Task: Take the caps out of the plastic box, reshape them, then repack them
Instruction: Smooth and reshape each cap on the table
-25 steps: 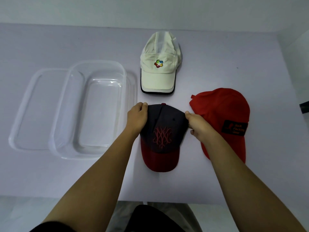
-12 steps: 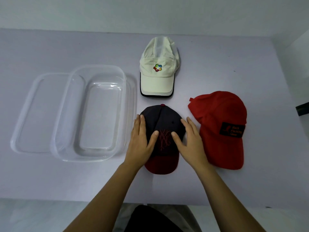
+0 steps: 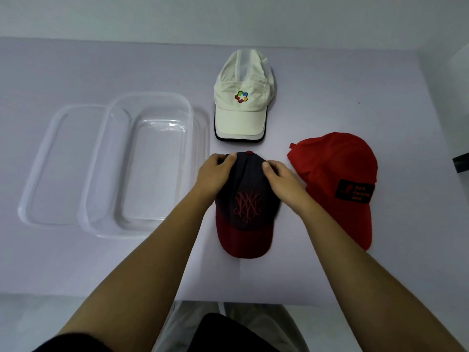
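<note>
A dark navy cap with a red brim [image 3: 247,207] lies on the table in front of me, brim toward me. My left hand [image 3: 215,174] curls over the left side of its crown, and my right hand [image 3: 281,180] grips the right side, thumb on top. A white cap with a coloured logo [image 3: 242,102] lies further back. A red cap with a black patch [image 3: 340,179] rests to the right, touching my right hand's edge. The clear plastic box [image 3: 109,153] stands empty to the left.
The box's clear lid [image 3: 50,148] lies flat under and to the left of the box. The table's front edge [image 3: 101,293] runs just below my forearms. A dark object [image 3: 460,162] sticks in at the right edge.
My hands slid from lying flat on the front of the navy cap up to the back of its crown, fingers now curled around both sides.
</note>
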The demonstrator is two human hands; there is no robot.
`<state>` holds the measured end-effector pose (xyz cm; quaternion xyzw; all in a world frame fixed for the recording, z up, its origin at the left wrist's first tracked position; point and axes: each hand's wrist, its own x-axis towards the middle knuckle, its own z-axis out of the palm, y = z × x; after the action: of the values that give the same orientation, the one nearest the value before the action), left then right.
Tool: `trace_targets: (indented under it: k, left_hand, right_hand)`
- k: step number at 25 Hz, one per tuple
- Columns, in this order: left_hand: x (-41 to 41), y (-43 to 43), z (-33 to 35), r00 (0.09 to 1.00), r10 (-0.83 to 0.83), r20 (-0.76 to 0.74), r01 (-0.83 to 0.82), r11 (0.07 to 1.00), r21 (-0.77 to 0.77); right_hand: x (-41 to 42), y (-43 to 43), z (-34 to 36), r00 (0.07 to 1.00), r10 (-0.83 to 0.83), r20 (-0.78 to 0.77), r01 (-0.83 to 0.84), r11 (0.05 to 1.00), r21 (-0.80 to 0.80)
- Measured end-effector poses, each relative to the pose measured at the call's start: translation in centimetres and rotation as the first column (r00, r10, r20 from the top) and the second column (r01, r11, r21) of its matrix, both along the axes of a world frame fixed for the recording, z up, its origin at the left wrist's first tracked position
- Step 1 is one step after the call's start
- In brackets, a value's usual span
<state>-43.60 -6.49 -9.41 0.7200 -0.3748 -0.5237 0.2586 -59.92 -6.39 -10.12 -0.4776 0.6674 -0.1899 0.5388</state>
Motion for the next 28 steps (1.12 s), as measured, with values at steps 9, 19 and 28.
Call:
trace_targets:
  k: [9, 19, 28]
  left_hand:
    - [0.2, -1.6, -0.7, 0.991, 0.002, -0.133, 0.005, 0.998, 0.056]
    - [-0.3, -2.1, -1.2, 0.996, 0.048, 0.076, -0.043, 0.997, -0.059]
    - [-0.2, -2.0, -1.8, 0.963, 0.034, 0.267, 0.004, 0.99, -0.14]
  right_hand:
    - [0.7, -3.7, -0.7, 0.899, -0.288, 0.331, 0.155, 0.915, 0.373]
    - [-0.2, -3.5, -0.8, 0.999, 0.001, 0.051, -0.007, 0.991, 0.131]
    - [-2.1, -1.4, -3.1, 0.881, -0.354, 0.313, 0.238, 0.905, 0.353]
